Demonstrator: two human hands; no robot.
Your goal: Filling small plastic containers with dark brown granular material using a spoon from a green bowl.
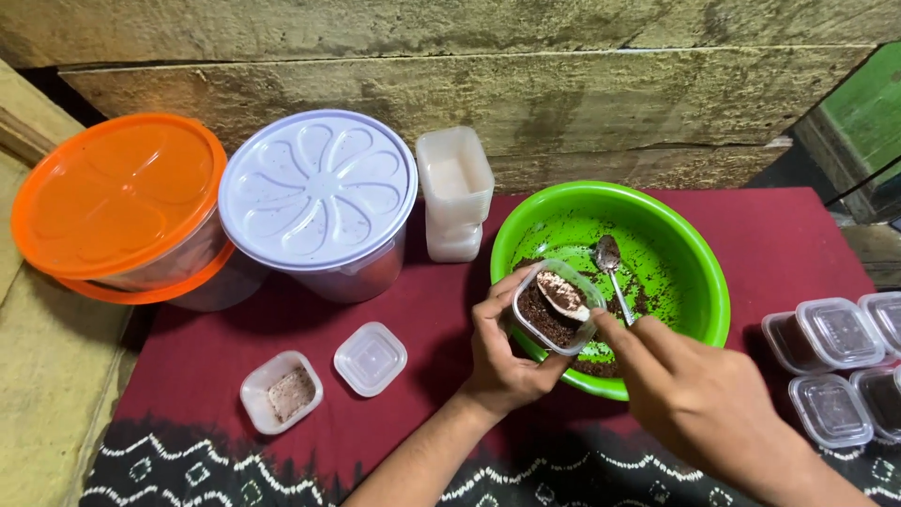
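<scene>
My left hand (502,352) holds a small clear plastic cup (552,310), tilted, over the near rim of a green bowl (699,272). The cup is nearly full of a dark brown crumbly mix. My right hand (699,394) grips a spoon (561,293) whose bowl, loaded with brown and pale mix, rests on top of the cup's contents. A second metal spoon (610,263) lies inside the green bowl among scattered dark crumbs.
On the red cloth (225,347) sit a small open cup with a little pale mix (281,391) and a loose lid (371,359). Behind stand an orange-lidded tub (117,202), a white-lidded tub (319,192) and stacked empty cups (454,192). Filled lidded cups (835,357) cluster at the right.
</scene>
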